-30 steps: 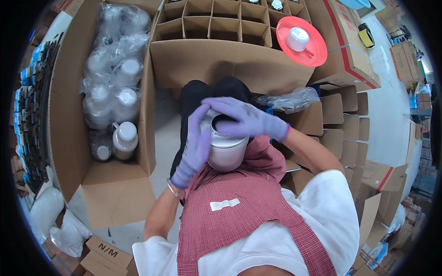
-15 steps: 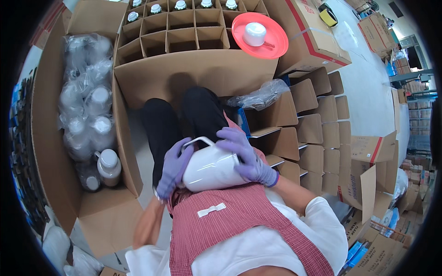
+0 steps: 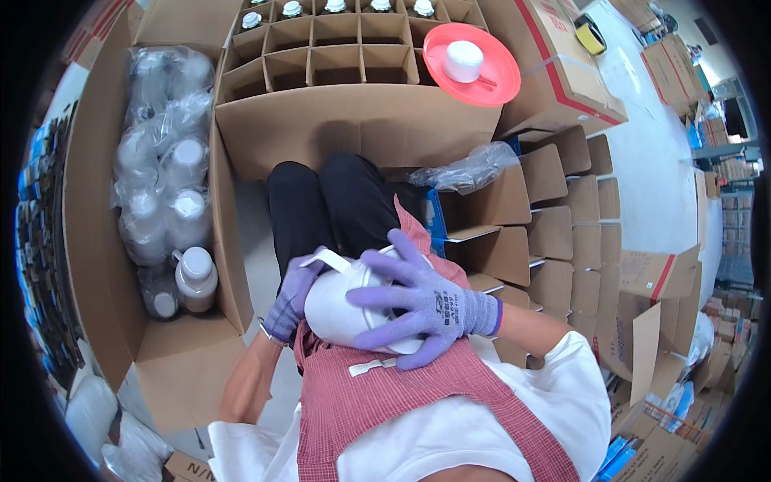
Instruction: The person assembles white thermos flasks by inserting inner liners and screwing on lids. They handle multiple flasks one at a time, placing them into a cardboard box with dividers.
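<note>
A glossy white thermos jug (image 3: 336, 304) lies tilted across my lap, over the red checked apron (image 3: 401, 402). My left hand (image 3: 295, 299), in a purple glove, is closed round its left side beside the white handle. Spread fingers of my gloved right hand (image 3: 418, 305) grip the jug from the right, covering much of its side. Its far side is hidden. To my left, similar white jugs in clear plastic (image 3: 144, 205) fill a tall carton (image 3: 96, 241); one unwrapped jug (image 3: 196, 277) stands at the near end.
Ahead stands a divided carton (image 3: 357, 120) with several silver-capped items in its far cells. A red plate (image 3: 506, 72) holding a white cup (image 3: 463, 61) rests on its right corner. Cardboard dividers (image 3: 550, 233) and crumpled plastic (image 3: 470, 167) lie to my right.
The jug has turned in my hands and sits slightly further left. My right hand has shifted from the jug's right end onto its side, fingers spread. The view has swung slightly.
</note>
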### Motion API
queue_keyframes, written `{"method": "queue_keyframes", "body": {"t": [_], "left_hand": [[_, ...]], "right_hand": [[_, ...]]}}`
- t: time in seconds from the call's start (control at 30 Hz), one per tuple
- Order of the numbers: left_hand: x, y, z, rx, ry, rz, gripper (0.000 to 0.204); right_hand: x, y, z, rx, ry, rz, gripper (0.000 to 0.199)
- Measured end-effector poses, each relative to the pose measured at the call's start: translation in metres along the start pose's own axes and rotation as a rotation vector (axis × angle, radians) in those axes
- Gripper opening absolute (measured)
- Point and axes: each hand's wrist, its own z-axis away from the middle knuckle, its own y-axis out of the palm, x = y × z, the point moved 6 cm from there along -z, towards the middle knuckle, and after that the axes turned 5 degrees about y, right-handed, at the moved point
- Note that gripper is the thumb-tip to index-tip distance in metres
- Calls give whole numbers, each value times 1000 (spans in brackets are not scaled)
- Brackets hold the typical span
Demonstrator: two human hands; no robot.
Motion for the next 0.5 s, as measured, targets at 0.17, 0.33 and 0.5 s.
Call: {"method": "queue_keyframes", "body": {"t": [0.17,0.33,0.5], "left_hand": [[-114,43,9,-294,649,-679,30],[-126,46,0,-194,676,-657,32],[-109,42,-15,-44,77,-234,41]], "right_hand": [[-102,1,35,-556,609,-553,64],[-102,-9,33,-628,740,-681,70],[-21,-73,-11,-92,5,101,89]]}}
